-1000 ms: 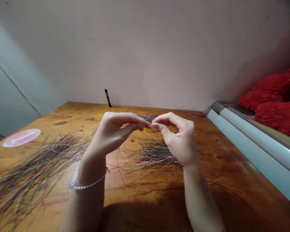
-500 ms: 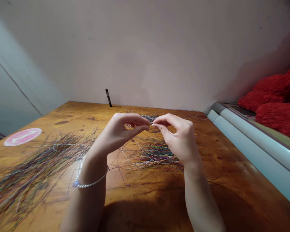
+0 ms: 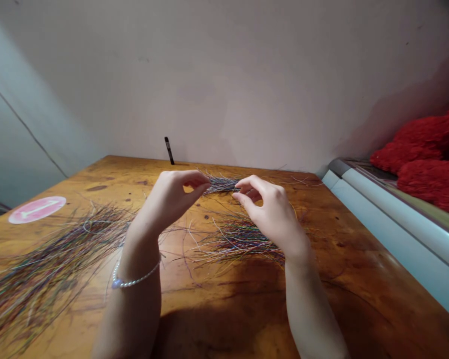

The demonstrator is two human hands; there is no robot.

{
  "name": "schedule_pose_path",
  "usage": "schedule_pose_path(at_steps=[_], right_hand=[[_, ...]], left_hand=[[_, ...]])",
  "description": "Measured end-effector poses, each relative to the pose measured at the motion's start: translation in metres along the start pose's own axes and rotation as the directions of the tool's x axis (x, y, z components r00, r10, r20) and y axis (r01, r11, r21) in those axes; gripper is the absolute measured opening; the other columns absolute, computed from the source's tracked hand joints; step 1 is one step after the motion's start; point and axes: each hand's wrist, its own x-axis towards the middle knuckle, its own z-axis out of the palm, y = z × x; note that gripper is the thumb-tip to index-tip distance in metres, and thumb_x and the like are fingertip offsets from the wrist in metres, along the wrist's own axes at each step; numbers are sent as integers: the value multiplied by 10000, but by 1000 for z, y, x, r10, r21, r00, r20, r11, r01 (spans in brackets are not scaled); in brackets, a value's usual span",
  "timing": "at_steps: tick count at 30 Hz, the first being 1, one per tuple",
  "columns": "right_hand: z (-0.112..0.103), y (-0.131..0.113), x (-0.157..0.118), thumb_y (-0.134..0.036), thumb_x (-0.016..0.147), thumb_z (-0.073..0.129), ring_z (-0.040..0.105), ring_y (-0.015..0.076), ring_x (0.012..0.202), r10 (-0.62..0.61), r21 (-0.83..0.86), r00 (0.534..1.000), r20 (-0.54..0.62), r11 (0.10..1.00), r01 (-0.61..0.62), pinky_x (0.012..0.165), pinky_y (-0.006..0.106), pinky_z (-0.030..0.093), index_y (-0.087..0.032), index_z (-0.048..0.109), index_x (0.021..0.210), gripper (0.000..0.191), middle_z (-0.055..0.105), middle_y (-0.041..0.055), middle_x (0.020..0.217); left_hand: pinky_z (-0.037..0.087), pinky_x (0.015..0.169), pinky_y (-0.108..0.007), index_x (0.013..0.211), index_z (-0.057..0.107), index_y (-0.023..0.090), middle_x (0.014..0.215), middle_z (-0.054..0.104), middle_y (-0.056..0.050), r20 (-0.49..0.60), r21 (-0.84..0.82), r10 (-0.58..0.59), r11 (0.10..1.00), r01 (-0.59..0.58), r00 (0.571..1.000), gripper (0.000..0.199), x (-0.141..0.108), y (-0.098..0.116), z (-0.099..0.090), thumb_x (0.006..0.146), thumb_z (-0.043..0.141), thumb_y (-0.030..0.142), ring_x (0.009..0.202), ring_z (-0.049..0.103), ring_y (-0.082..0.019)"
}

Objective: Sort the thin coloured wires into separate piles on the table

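My left hand [image 3: 169, 200] is raised over the table with thumb and forefinger pinched together. Whatever thin thing may be between those fingertips is too small to make out. To its right, my right hand [image 3: 275, 212] has a small gap between thumb and forefinger, with nothing visible in it. Behind both hands lies a dark bundle of thin wires [image 3: 221, 184]; I cannot tell whether the fingertips touch it. Below the right hand is a multicoloured wire bundle [image 3: 243, 237]. A larger, longer pile of coloured wires [image 3: 67, 249] spreads across the left side.
The wooden table [image 3: 209, 309] meets a grey wall at the back. A black marker [image 3: 169, 150] stands near the far edge. A pink oval sticker [image 3: 37, 209] is at the left. Along the right runs a pale blue ledge [image 3: 389, 234], with red fluffy material [image 3: 430, 149] beyond.
My hands have moved apart from their fingertip-to-fingertip position, the left one going left. The right thumb and forefinger have parted slightly. More of the far dark bundle now shows between them.
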Motion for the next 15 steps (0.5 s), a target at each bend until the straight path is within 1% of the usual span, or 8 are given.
schedule_pose_path(at_steps=[4, 7, 8, 9, 10, 11, 13, 15], right_hand=[[4, 6, -1, -203, 841, 595, 637, 146, 717, 52, -48, 989, 141, 998, -46, 666, 286, 490, -185, 624, 889, 59, 692, 22, 812], [8, 10, -2, -216, 845, 583, 644, 161, 736, 106, -84, 968, 226, 993, -89, 683, 297, 490, -183, 634, 909, 89, 699, 42, 825], [9, 11, -3, -224, 846, 581, 647, 165, 748, 123, -95, 961, 249, 990, -102, 695, 299, 490, -182, 638, 927, 108, 702, 48, 834], [10, 12, -3, -234, 847, 581, 649, 169, 757, 141, -106, 951, 276, 988, -116, 703, 301, 489, -181, 642, 947, 129, 705, 54, 842], [11, 12, -3, -250, 847, 582, 651, 172, 761, 161, -117, 938, 307, 984, -131, 709, 302, 488, -179, 645, 968, 153, 707, 59, 846], [13, 13, -3, -266, 846, 586, 652, 174, 760, 182, -130, 922, 340, 981, -146, 709, 301, 487, -176, 646, 988, 179, 709, 63, 846], [16, 15, -3, -289, 839, 595, 654, 180, 765, 224, -153, 887, 405, 973, -175, 707, 298, 486, -170, 647, 1022, 224, 712, 74, 859], [20, 16, -3, -258, 834, 594, 656, 191, 820, 237, -168, 857, 457, 970, -178, 737, 300, 485, -164, 643, 1060, 249, 714, 89, 906]], left_hand=[[402, 594, -240, 757, 730, 182, 703, 719, -18, -78, 142, -89, 985, 100, 993, 135, -3, -38, -9, 745, 644, 285, 593, 578, -131], [369, 556, -224, 792, 740, 181, 684, 707, 7, -131, 262, -117, 954, 148, 984, 160, -8, -66, -17, 747, 638, 296, 594, 565, -125], [352, 527, -216, 786, 742, 192, 651, 695, 18, -126, 314, -156, 931, 188, 980, 155, -9, -73, -20, 749, 626, 287, 582, 564, -126], [345, 515, -222, 787, 744, 199, 635, 685, 14, -140, 371, -222, 892, 259, 965, 157, -10, -78, -22, 745, 620, 285, 580, 566, -140], [352, 515, -230, 807, 745, 206, 654, 689, 1, -131, 418, -306, 845, 332, 943, 170, -11, -81, -25, 751, 604, 282, 598, 579, -158], [363, 519, -244, 825, 743, 210, 682, 695, -15, -123, 460, -399, 788, 409, 909, 187, -12, -82, -27, 758, 584, 281, 617, 590, -179], [394, 545, -279, 875, 735, 216, 765, 707, -52, -106, 513, -563, 675, 530, 820, 230, -14, -82, -31, 777, 544, 298, 679, 612, -224], [423, 582, -315, 908, 726, 224, 832, 707, -77, -105, 532, -661, 594, 603, 743, 260, -16, -81, -34, 787, 518, 323, 751, 622, -265]])
